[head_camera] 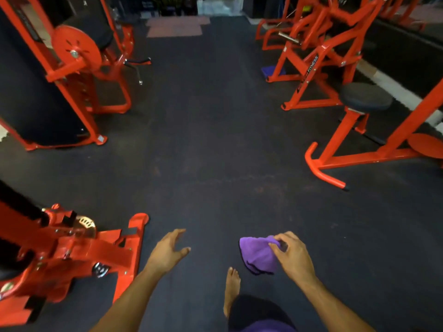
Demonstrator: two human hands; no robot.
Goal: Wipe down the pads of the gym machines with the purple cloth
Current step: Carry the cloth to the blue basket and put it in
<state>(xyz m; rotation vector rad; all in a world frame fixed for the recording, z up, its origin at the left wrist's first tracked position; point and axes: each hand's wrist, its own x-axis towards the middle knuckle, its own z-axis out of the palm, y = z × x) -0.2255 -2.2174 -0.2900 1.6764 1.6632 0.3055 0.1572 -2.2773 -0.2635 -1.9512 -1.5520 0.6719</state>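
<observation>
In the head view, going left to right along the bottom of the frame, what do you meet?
Orange machine base → left hand → bare foot → purple cloth → right hand, which pinches the cloth.

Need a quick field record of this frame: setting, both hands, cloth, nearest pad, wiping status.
setting: gym floor of dark rubber, orange machines on both sides
left hand: open, fingers spread, holds nothing
right hand: pinches the purple cloth at its upper edge
cloth state: bunched, hanging in the air, touching no machine
nearest visible pad: round black seat pad on the machine at right, away from both hands
other: bare foot on the floor; a second purple item lies by a far machine frame
wiping status: no pad in contact now
</observation>
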